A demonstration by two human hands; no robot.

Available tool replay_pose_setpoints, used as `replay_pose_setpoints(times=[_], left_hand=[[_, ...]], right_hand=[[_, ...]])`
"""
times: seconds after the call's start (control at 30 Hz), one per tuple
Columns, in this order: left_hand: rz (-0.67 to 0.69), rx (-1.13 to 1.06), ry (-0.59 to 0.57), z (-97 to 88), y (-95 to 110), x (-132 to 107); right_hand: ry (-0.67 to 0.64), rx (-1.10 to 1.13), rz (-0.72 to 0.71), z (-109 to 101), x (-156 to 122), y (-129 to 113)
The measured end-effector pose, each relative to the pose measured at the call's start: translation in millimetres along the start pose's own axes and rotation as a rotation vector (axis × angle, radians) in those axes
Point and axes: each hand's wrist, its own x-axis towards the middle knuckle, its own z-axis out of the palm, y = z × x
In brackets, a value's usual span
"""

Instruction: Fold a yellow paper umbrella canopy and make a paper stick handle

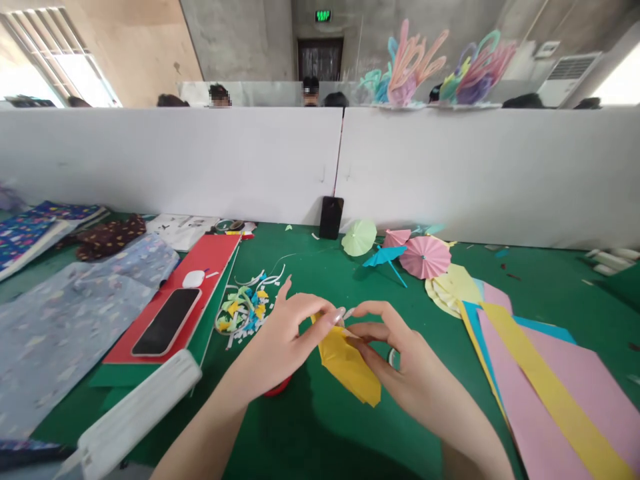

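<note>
My left hand and my right hand meet over the green table, both pinching a folded yellow paper piece at its top end. The fingers of each hand are closed on the paper, with the left forefinger raised. The paper hangs down and to the right between the hands. A pile of paper scraps lies just left of my left hand.
Small paper umbrellas, green, blue and pink, lie behind. Pink, yellow and blue paper sheets fan out at right. A phone rests on a red sheet; a black phone leans on the white partition. Patterned fabric lies at left.
</note>
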Motion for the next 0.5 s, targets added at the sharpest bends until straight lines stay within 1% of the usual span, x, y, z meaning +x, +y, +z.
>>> replay_pose_setpoints(times=[0.1, 0.2, 0.27, 0.33, 0.4, 0.5], left_hand=[[0.030, -0.016, 0.054, -1.9, 0, 10], [0.081, -0.084, 0.066, -7.3, -5, 15], [0.134, -0.088, 0.026, -14.5, -13, 16], [0.162, -0.053, -0.051, -23.0, -22, 16], [0.138, -0.011, -0.106, -29.9, -29, 16], [0.090, -0.006, -0.110, -32.8, -33, 18]], right_hand=[[0.087, -0.084, -0.008, -6, 5, -4], [0.126, -0.087, -0.035, -8, 9, -3], [0.149, -0.082, -0.050, -8, 11, 1], [0.161, -0.079, -0.056, -11, 13, 5], [0.157, -0.070, -0.079, -16, 15, 8], [0.118, -0.054, -0.168, -25, 17, 9]])
